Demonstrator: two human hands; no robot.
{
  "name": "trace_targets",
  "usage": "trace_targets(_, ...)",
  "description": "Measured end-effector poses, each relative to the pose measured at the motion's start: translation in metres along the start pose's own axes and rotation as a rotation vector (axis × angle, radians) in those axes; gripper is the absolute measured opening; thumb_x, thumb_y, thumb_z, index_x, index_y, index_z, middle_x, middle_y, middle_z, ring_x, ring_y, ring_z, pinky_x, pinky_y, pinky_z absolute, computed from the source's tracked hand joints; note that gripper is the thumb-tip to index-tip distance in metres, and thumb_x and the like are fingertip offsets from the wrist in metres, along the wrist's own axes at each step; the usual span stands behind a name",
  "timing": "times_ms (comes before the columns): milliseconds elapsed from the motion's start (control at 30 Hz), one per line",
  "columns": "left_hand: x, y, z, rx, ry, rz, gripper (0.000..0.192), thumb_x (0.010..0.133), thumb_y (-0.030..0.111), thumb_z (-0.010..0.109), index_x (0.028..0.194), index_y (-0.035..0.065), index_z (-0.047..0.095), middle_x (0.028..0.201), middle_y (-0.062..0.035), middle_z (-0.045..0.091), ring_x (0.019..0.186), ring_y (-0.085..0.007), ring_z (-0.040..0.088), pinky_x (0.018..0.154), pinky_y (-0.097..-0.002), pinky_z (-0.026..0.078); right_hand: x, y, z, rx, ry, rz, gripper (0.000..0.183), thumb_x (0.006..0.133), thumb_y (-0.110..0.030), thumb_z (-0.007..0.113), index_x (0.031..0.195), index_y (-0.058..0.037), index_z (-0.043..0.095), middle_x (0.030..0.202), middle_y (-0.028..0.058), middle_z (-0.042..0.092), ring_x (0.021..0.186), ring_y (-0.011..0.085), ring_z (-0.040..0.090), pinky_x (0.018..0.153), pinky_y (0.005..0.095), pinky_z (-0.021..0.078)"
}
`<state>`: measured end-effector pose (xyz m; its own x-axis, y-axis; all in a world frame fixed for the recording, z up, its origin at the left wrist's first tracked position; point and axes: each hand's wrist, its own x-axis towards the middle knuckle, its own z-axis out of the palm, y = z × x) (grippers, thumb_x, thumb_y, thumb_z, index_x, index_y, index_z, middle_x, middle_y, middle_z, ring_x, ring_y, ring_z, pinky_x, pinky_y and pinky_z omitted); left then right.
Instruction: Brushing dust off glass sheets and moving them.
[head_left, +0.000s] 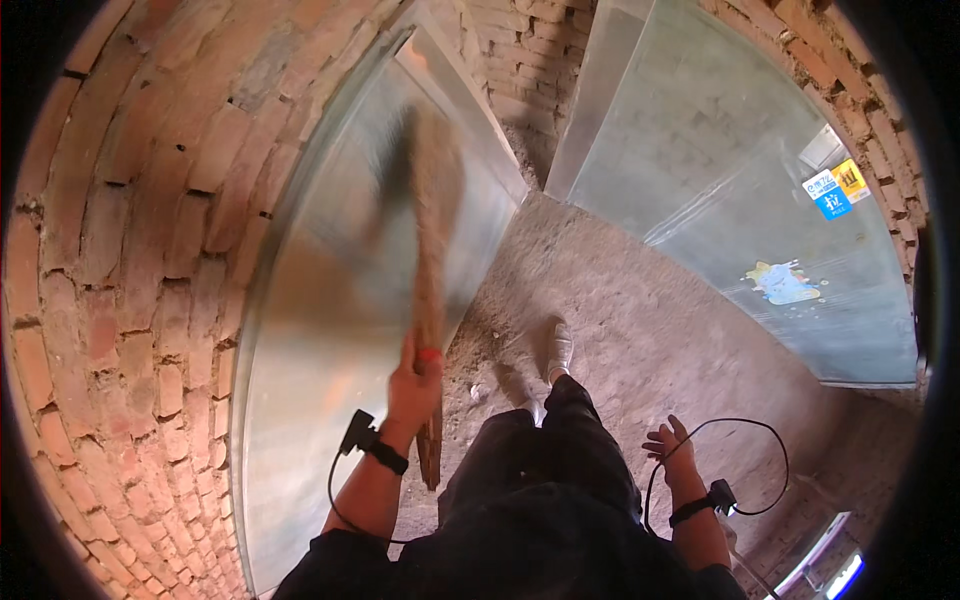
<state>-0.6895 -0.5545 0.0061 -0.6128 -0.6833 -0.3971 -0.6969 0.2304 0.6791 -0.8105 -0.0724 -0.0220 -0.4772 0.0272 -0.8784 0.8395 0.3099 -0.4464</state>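
Note:
My left hand (415, 386) grips the narrow lower part of a brown straw hand broom (433, 187). Its wide end points away from me and is blurred, over a large glass panel (330, 420) on my left. Whether the bristles touch the glass cannot be told. A red band shows by my thumb. The butt of the handle sticks out below my fist. Out to the right, above the dirt floor (600, 300), my right hand (675, 448) is held with its fingers apart and nothing in it.
Brick walls (142, 300) rise behind the glass on both sides. Another glass panel (675, 135) leans at the right, bearing stickers (834, 191) with writing and a cartoon decal (782, 283). Cables run from bands on both wrists. A bright strip (845, 576) shows at lower right.

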Motion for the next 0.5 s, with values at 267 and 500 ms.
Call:
trace_targets(267,-0.022,0.077,-0.046,-0.357,0.391,0.401,0.07,0.09,0.009,0.057,0.15,0.0034,0.022,0.084,-0.0086,0.066,0.067,-0.0147,0.062,0.06,-0.029,0.052,0.003,0.004,0.004,-0.012,0.005,-0.015,0.071,0.093,-0.03,0.059,0.149,-0.0066,0.023,0.105,0.021,0.065,0.079,0.0269,0.069,0.06,0.0341,0.0521)
trace_targets(500,0.022,-0.05,0.015,0.08,-0.107,-0.001,0.074,0.09,0.031,0.06,0.149,0.0053,0.024,0.102,-0.0231,0.066,0.089,-0.0393,0.066,0.077,-0.0417,0.053,0.003,0.006,0.014,-0.079,-0.055,-0.029,0.073,0.092,-0.032,0.06,0.149,-0.0075,0.022,0.108,0.0211,0.064,0.084,0.0278,0.069,0.064,0.0349,0.0525)
